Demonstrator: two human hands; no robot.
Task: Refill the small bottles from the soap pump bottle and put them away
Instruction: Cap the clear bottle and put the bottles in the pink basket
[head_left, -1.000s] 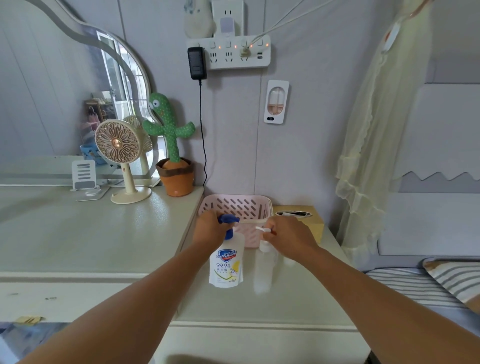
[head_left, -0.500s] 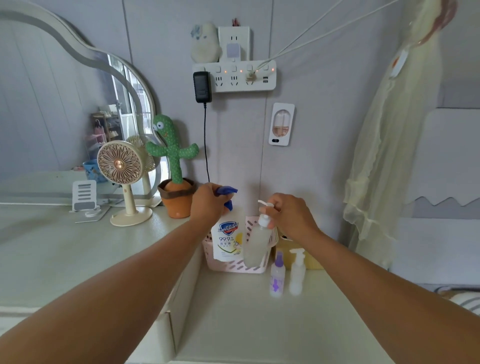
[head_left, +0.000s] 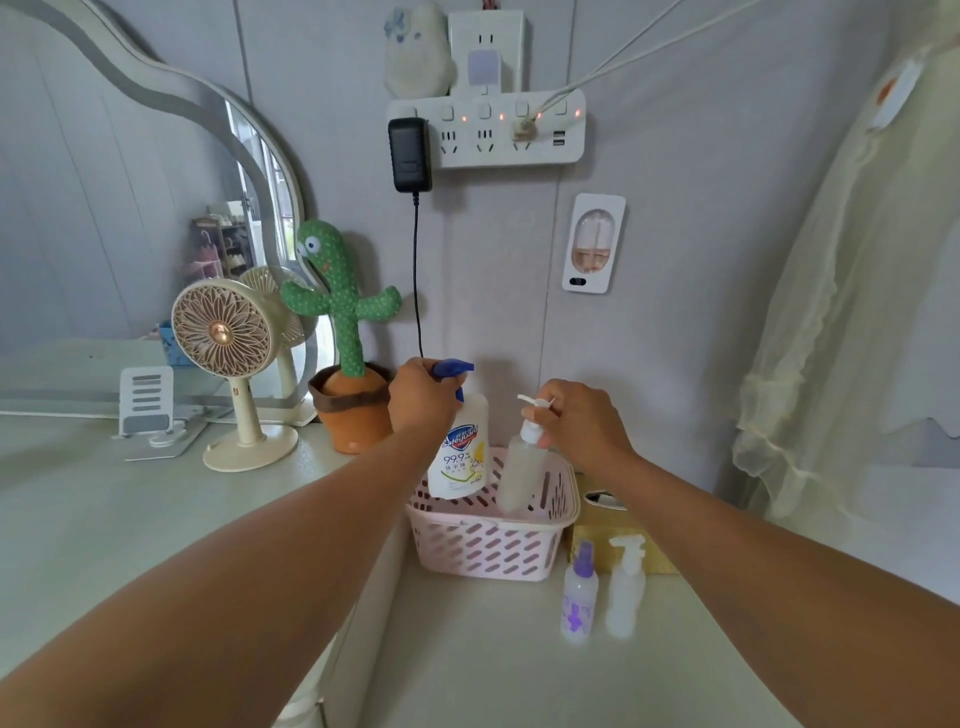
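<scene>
My left hand (head_left: 422, 401) grips the blue pump top of the white soap pump bottle (head_left: 460, 453), held over the left side of the pink basket (head_left: 488, 540). My right hand (head_left: 582, 423) holds a clear small pump bottle (head_left: 521, 470) by its white pump head, its base dipping inside the basket on the right. Two more small bottles stand on the counter in front of the basket's right corner: a clear spray bottle with a purple cap (head_left: 578, 597) and a white pump bottle (head_left: 625, 592).
A yellow tissue box (head_left: 613, 535) sits right of the basket. A toy cactus in a pot (head_left: 345, 343), a small fan (head_left: 228, 364) and a phone stand (head_left: 148, 402) stand on the raised counter at left by a mirror. A sheer curtain (head_left: 852, 312) hangs at right.
Both hands lifted the soap bottle and the clear pump bottle off the counter and carried them back over the basket, then lower into it. The two small bottles behind became visible.
</scene>
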